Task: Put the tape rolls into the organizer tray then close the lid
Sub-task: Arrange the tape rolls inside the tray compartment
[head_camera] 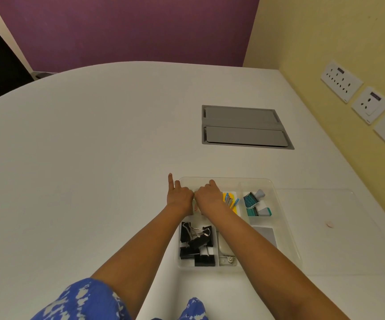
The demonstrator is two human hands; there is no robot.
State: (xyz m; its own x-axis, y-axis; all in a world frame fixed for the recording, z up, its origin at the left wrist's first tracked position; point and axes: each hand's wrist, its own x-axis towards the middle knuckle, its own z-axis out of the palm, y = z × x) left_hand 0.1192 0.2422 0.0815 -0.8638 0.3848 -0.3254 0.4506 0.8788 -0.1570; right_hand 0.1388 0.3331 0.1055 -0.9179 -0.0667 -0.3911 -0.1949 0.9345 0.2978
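Over the tray's far-left compartment, left hand point(179, 197) and right hand point(207, 195) meet knuckle to knuckle. Left hand: index finger extended, other fingers curled. Right hand: curled downward into the compartment. Whether either grips a tape roll cannot be told; the tape rolls are hidden beneath the hands. Organizer tray point(286, 227) rests on the counter point(94, 158), already holding binder clips point(196, 243), stamps point(256, 203) and sticky flags point(230, 200). Clear lid point(339, 232) lies flat just right of the tray. Judged step: seating rolls in the compartment. Next move calls for withdrawing both hands, then lifting the lid over.
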